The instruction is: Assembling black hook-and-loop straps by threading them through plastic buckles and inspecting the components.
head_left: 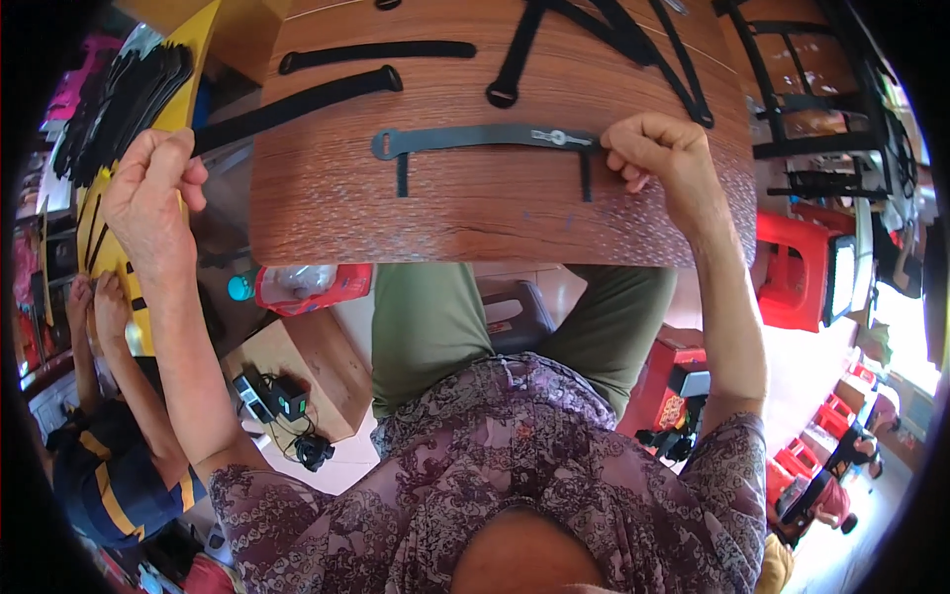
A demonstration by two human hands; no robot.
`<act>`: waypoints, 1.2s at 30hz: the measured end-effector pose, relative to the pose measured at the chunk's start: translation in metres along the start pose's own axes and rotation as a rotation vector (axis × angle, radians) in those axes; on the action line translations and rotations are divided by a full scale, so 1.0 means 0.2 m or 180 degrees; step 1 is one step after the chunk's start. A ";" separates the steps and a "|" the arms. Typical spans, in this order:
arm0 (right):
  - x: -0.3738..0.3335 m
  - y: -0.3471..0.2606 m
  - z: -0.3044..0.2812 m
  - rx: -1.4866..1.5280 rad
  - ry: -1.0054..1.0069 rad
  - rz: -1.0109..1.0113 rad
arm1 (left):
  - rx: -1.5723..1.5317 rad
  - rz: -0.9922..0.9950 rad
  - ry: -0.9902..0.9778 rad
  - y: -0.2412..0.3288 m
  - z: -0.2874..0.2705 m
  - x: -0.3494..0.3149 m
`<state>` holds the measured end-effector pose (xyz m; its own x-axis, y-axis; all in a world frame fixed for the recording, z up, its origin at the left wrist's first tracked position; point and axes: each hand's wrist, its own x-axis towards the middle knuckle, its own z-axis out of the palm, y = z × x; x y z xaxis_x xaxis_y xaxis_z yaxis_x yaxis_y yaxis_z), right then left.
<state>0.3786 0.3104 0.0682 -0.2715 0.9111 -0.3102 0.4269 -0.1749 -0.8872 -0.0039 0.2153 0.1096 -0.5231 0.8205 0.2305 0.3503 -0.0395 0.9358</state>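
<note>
My left hand (153, 203) is closed in a pinch beyond the table's left edge, on the end of a black strap (297, 105). That strap slants up to the right over the tabletop, its looped end lying farthest from the hand. At the right, my right hand (665, 163) pinches the right end of a grey strap (465, 139). The grey strap lies almost level, with a rounded, slotted left end and white print near my fingers. Two short black strips (402, 175) stick out below it, toward me.
More black straps (376, 54) lie on the wooden table (475, 223). On a yellow surface (203, 45) at left sits a pile of black straps (129, 104); another person's hands (112, 307) work beside it. A red stool (792, 267) stands at right, a cardboard box (312, 381) below left.
</note>
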 end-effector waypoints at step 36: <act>-0.27 -0.39 0.31 0.0890 -0.0641 -0.0579 | 0.1105 0.3599 0.0032 0.11 0.70 -0.48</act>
<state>0.3066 0.2524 0.1325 -0.4969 0.8499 -0.1752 0.1121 -0.1373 -0.9842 0.1627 0.2159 0.0702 0.2140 0.4143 0.8846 0.8096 -0.5820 0.0767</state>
